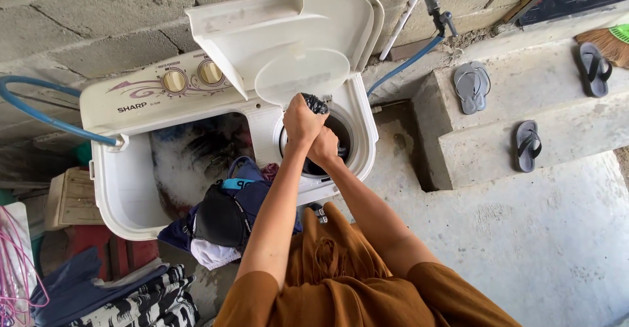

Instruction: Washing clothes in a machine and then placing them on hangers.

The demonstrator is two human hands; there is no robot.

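A white twin-tub washing machine [111,176] stands against a block wall, its spinner lid [295,45] raised. Both my hands are over the round spinner drum [342,134] on the right side. My left hand [301,120] is closed around a twisted dark wet garment [316,103], whose end sticks up above the fist. Just below it, my right hand [325,147] grips the same garment over the drum opening. The left tub [196,156] holds foamy water with dark laundry in it. A heap of dark clothes [229,215] hangs over the machine's front edge.
A blue hose [39,114] runs into the left tub. Another blue hose [403,65] leads to a wall tap. Grey sandals [472,86] [526,145] [594,68] lie on concrete steps to the right. Folded clothes [124,301] and pink hangers [16,268] sit at lower left.
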